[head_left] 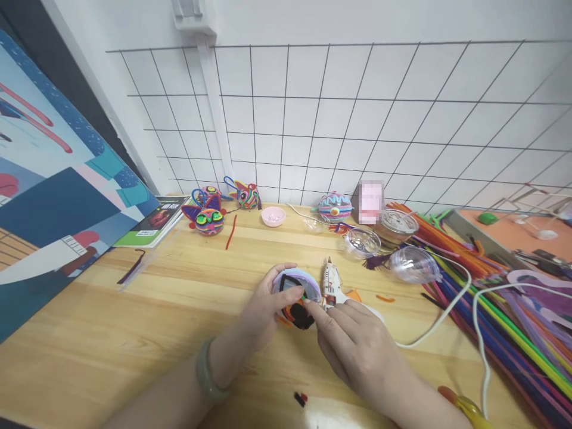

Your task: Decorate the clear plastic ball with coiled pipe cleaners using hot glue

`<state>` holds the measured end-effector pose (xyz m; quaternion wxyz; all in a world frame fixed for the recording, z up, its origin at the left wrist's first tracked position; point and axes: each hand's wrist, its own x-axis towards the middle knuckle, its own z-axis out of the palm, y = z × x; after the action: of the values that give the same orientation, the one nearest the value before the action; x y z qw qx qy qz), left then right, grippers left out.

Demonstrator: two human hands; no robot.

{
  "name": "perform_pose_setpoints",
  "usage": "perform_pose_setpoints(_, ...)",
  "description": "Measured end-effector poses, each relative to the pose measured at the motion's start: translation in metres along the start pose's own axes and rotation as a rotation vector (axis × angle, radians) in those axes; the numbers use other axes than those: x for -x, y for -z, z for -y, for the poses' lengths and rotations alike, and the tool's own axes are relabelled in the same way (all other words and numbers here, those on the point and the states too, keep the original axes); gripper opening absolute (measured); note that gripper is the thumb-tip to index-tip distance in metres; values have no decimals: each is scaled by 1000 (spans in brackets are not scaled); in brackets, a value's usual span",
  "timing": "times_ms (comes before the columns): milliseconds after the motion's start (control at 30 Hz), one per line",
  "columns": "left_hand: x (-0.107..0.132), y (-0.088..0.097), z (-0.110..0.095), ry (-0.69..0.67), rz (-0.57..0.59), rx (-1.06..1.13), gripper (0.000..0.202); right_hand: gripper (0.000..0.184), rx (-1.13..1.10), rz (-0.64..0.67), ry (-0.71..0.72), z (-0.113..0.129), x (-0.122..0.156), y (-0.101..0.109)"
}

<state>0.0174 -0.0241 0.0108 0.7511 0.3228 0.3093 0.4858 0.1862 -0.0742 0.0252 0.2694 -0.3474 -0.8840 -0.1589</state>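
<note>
My left hand [263, 310] wraps round a half-made pipe-cleaner ball [295, 292] with lilac, black and orange parts, low over the wooden table [134, 322]. A pale green bangle [206, 372] sits on that wrist. My right hand [353, 342] presses its fingertips against the ball's front, next to its black part. A white glue gun [333, 285] lies just behind my right hand, its cord [451, 301] running off to the right.
Finished colourful pipe-cleaner figures [208, 211], [247, 195], [335, 205] stand at the back by the wire grid wall. A pink bowl [273, 215], clear plastic half-spheres [361, 241] and a heap of pipe cleaners [500, 298] lie to the right. A painted board [53, 190] leans at left.
</note>
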Motion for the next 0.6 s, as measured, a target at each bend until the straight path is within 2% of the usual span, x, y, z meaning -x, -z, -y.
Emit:
perform_pose_setpoints(167,1,-1,-2,-33,-35,-80,50,31,-30,4,-12,3,-1,-1)
perform_pose_setpoints(267,-1,-1,-4,-63,-52,-125,49,32,-148,36,-73,4,-4,4)
perform_pose_setpoints(433,-3,1,-8,-116,-94,-137,46,37,-627,215,-398,-2,-11,26)
perform_pose_setpoints(533,-6,2,-12,-104,-127,-60,42,37,-794,169,-587,-18,-9,31)
perform_pose_setpoints(600,-8,4,-14,-86,-143,-28,36,37,-850,129,-659,-34,-3,29)
